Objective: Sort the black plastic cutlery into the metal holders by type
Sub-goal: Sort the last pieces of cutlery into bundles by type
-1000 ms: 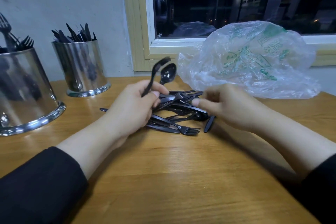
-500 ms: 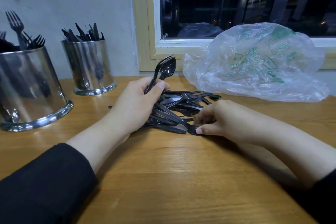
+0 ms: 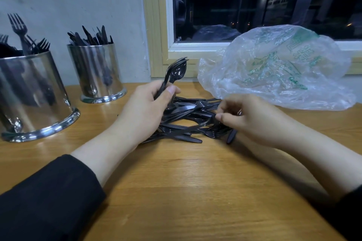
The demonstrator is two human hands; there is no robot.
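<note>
From the head view, the cutlery (image 3: pixel 188 121) was a tangled heap of thin, glossy black plastic pieces, with forks, knives and at least one spoon handle mixed together, lying on the table (image 3: pixel 186 191) between the two hands. The pieces overlapped too much to count.

The left hand (image 3: pixel 146 112) was curled round the handles of two spoons (image 3: pixel 175 73), thumb pressed across them, their bowls standing up above the fist and stacked close together. Its heel sat against the left edge of the heap. The right hand (image 3: pixel 252 118) had its fingers bent in at the heap's right edge, thumb and forefinger tips close together over the fork tines there; whether they actually pinched a piece could not be told, since the fingers hid the contact. A dark handle end stuck out just below that hand.

Two metal holders stood left of the left hand: the near holder (image 3: pixel 33 96) well to its left, with forks standing tines up, and the far holder (image 3: pixel 97 72) beyond and nearer the hand, holding knives. One crumpled clear bag (image 3: pixel 278 66) with green print lay just beyond the right hand, under the window (image 3: pixel 254 6)
</note>
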